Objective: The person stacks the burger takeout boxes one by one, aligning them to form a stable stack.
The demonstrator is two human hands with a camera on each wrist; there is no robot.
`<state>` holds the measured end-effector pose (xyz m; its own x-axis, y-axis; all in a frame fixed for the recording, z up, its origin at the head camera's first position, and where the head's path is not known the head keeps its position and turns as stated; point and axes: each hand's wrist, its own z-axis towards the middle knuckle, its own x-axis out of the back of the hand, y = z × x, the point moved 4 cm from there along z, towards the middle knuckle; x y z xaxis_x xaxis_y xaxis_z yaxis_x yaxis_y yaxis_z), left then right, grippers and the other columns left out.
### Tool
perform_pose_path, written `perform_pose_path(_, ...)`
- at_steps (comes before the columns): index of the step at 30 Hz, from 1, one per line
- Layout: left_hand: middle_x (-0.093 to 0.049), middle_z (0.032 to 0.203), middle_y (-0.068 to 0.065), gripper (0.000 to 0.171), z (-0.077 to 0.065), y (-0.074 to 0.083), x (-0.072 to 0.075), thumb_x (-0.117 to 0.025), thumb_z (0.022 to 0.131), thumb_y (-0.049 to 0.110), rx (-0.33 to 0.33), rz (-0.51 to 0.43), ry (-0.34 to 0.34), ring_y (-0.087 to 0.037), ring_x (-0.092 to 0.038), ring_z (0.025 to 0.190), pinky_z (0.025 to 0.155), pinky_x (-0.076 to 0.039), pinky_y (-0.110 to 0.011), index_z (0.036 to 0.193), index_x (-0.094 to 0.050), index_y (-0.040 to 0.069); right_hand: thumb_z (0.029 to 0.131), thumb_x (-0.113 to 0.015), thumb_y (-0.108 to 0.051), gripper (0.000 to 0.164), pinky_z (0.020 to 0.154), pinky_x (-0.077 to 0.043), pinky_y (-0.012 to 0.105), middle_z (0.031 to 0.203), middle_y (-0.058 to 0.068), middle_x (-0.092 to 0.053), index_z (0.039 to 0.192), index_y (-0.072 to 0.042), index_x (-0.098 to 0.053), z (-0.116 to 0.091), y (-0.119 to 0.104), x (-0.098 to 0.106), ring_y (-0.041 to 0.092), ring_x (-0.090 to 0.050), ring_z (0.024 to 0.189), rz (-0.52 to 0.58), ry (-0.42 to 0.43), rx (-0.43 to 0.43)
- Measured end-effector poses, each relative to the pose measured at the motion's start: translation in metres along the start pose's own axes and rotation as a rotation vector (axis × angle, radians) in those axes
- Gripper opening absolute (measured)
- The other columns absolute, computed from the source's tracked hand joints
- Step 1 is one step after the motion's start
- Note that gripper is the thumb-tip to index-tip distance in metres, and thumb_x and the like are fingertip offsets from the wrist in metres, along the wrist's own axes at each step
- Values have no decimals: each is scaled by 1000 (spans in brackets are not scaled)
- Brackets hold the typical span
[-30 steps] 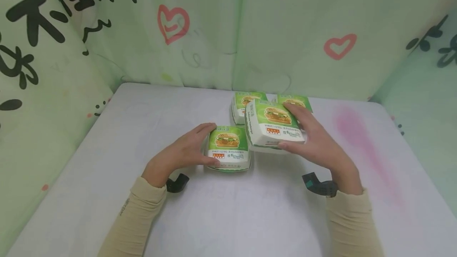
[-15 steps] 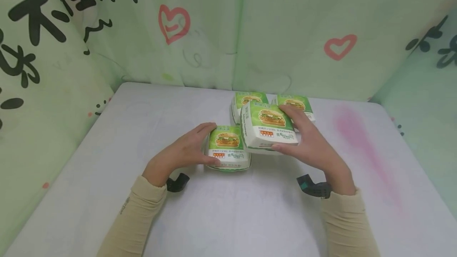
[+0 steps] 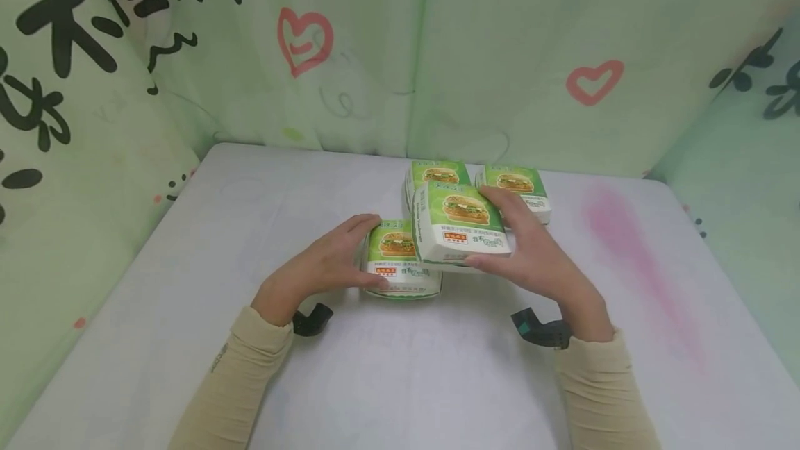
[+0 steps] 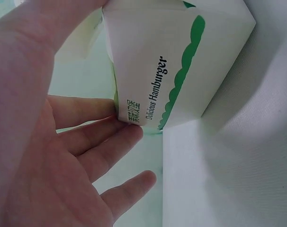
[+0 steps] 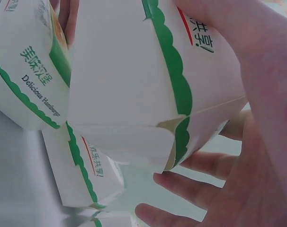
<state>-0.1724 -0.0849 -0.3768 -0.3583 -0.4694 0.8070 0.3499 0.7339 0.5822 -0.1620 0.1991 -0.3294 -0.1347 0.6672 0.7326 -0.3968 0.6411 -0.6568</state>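
Observation:
My left hand (image 3: 321,259) grips a green-and-white hamburger box (image 3: 390,248) on the table, thumb at the front and fingers at the back edge. In the left wrist view the box's side (image 4: 148,71) reads "Delicious Hamburger"; the two outer fingers stand free of it. A second hamburger box (image 3: 462,210) is held raised and slightly tilted by my right hand (image 3: 540,252). It overlaps the right part of the left-hand box in the head view. The right wrist view looks at this raised box's white underside (image 5: 120,66), with fingers (image 5: 205,163) along its far edge.
Two more hamburger boxes stand at the back of the white-covered table (image 3: 400,380): one box (image 3: 437,171) partly hidden behind the raised one, another box (image 3: 515,186) to its right. A green curtain (image 3: 500,54) with drawn hearts hangs behind the table.
My right hand has carried its hamburger box left and slightly down, over the edge of the left-hand box. The back right box shows more now. My left hand has stayed almost still.

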Motion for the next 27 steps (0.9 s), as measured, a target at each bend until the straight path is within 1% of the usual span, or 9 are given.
perform_pose_path(9,-31,159,-11,107,-1,2,3,-83,74,50,-17,33,26,-28,-34,147,119,-33,-44,154,-30,4,77,-84,-41,98,111,-32,62,161,5,-26,156,-29,-26,3,-2,-8,31,-29,143,-11,-47,-32)
perform_pose_path(14,-31,159,-11,110,-1,2,4,-83,73,54,-23,44,32,-28,-34,147,119,-34,-44,155,-28,4,77,-84,-42,99,112,-31,62,162,6,-25,156,-28,-26,3,-3,-10,32,-28,145,-25,-57,-30)
perform_pose_path(20,-30,160,-10,112,-1,1,4,-83,72,54,-19,30,30,-28,-33,147,119,-34,-45,156,-27,5,76,-84,-44,101,112,-32,62,162,6,-25,156,-28,-25,3,-4,-14,31,-30,144,-34,-67,-26)
perform_pose_path(27,-31,159,-9,110,-2,1,3,-85,73,49,-24,-9,34,-27,-35,146,118,-35,-44,155,-27,5,76,-84,-45,102,113,-33,60,162,7,-23,156,-26,-25,4,-5,-21,31,-29,144,-42,-84,-19)
